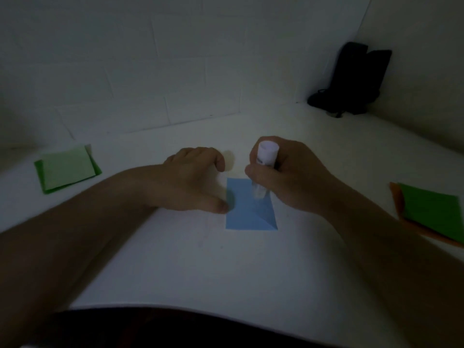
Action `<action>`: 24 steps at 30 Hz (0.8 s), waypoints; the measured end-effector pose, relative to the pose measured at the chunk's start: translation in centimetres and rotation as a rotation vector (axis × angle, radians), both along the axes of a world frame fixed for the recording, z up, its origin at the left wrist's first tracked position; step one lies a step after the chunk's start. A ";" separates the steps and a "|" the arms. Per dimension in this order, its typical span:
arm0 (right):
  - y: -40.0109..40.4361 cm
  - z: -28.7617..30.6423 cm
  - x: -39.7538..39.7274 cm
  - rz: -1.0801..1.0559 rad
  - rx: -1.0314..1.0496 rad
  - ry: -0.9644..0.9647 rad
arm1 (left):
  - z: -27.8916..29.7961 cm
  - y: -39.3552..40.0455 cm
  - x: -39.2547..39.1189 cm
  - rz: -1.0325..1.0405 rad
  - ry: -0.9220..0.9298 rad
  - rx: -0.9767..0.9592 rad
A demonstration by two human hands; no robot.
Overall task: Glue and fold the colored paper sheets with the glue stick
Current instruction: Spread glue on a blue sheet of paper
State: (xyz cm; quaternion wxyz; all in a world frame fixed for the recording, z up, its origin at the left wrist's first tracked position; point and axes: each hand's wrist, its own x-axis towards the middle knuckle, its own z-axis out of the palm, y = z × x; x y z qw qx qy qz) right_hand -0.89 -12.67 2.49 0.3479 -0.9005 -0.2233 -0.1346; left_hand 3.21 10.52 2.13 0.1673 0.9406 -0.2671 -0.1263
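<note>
The glue stick (263,169) is being gripped by the right hand (288,174), tip on the blue paper (247,212); beside it, the left hand (193,179) is being rested, thumb pressing the paper's edge.

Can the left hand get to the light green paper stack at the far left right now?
Probably yes. The left hand holds nothing, only steadying the blue paper sheet, and bare white table lies between it and the light green paper stack.

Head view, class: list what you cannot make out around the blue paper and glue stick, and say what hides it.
- Glue stick tip: motion blur; contact with blue paper unclear.
- Paper's right side: behind right hand.
- Its left edge: under left hand thumb.
- Orange sheet: covered by green sheet, cut by right frame edge.
</note>
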 end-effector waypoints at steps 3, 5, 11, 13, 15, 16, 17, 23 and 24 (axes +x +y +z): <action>0.5 -0.6 0.1 0.040 -0.040 0.033 | -0.3 -0.4 -0.2 0.019 -0.048 0.011; 0.5 -1.1 0.0 0.068 -0.030 0.062 | -0.5 -0.5 -0.4 -0.017 -0.093 0.046; 1.9 -1.3 -0.5 0.086 0.014 0.089 | -0.7 -0.4 -0.2 -0.028 -0.109 0.067; 2.5 -1.3 -0.6 0.090 0.052 0.114 | -0.8 -0.4 0.0 -0.031 -0.116 0.075; 3.0 -1.2 -0.7 0.108 0.086 0.138 | -1.0 -0.5 0.3 -0.036 -0.128 0.080; 3.1 -1.2 -0.8 0.118 0.095 0.144 | -1.2 -0.5 0.5 -0.046 -0.147 0.078; 3.2 -1.1 -0.8 0.125 0.100 0.139 | -1.4 -0.5 0.7 -0.054 -0.164 0.077; 2.3 -0.9 -0.1 0.009 0.096 -0.027 | -1.2 -0.2 0.5 -0.033 -0.137 0.079; 2.1 -0.9 -0.1 0.011 0.073 -0.025 | -1.2 -0.2 0.4 -0.032 -0.128 0.075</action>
